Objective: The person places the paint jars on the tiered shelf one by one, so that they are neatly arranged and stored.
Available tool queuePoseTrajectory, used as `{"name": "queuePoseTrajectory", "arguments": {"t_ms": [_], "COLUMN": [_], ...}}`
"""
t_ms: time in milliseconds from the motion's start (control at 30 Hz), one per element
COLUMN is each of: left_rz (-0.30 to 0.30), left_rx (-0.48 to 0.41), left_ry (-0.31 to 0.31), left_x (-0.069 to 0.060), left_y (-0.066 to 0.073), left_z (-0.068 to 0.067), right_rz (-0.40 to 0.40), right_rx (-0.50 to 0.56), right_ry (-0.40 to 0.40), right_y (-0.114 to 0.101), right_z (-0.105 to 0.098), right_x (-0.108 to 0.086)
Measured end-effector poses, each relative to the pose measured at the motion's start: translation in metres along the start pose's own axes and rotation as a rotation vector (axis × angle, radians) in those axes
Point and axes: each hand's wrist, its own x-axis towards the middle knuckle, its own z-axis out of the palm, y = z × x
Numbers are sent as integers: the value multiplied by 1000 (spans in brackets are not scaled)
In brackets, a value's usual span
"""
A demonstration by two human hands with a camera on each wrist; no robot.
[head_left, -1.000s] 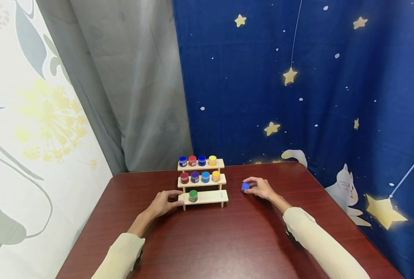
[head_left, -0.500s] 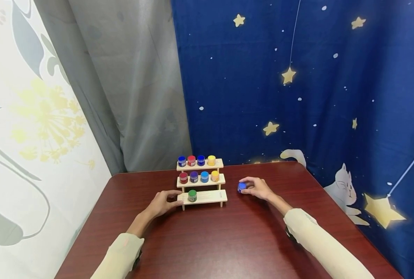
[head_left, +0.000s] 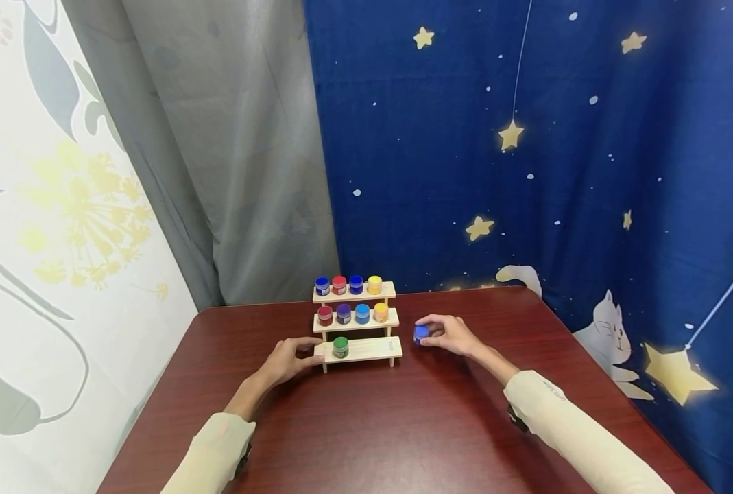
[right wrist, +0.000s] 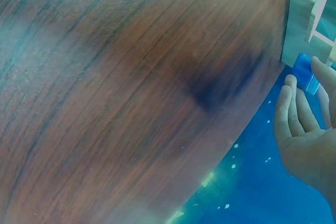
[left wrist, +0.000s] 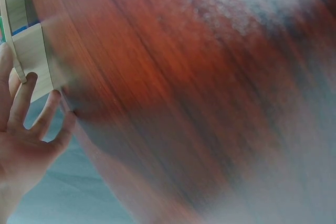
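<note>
My right hand [head_left: 455,336] pinches a small paint jar [head_left: 421,334] with a blue lid between thumb and fingers, to the right of a three-tier wooden stand [head_left: 372,348]. In the right wrist view, the blue jar [right wrist: 303,73] is at the fingertips near the stand's side. My left hand [head_left: 287,360] grips the left end of the lowest tier, thumb in front and a finger behind. The left wrist view catches that hand [left wrist: 26,145] with its other fingers spread by the stand [left wrist: 34,56]. A green paint jar [head_left: 340,347] sits on the lowest tier's left part.
The middle tier bears a dark red jar [head_left: 325,315], a purple one [head_left: 343,314], a light blue one [head_left: 362,314] and a yellow one [head_left: 381,313]. Blue, red and yellow jars line the top tier [head_left: 381,291]. Curtains hang behind the reddish-brown table [head_left: 354,425].
My right hand has moved left with the blue paint jar, bringing it closer to the stand. The left hand stays on the lowest tier's end.
</note>
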Motion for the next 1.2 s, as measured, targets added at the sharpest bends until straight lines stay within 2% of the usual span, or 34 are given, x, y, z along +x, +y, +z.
{"name": "queuePoseTrajectory", "arguments": {"t_ms": [567,867,1200], "left_rz": [19,-5,-13], "left_rx": [18,9,-4], "left_ry": [4,5,8], "left_x": [1,0,-2], "left_y": [1,1,2], "left_z": [0,0,0], "right_rz": [-7,1,-26], "right_rx": [-16,-7,-7], "right_ry": [-35,-61,-77], "right_y": [-26,-32,-39], "right_z": [9,15,27], "right_x": [4,5,12]}}
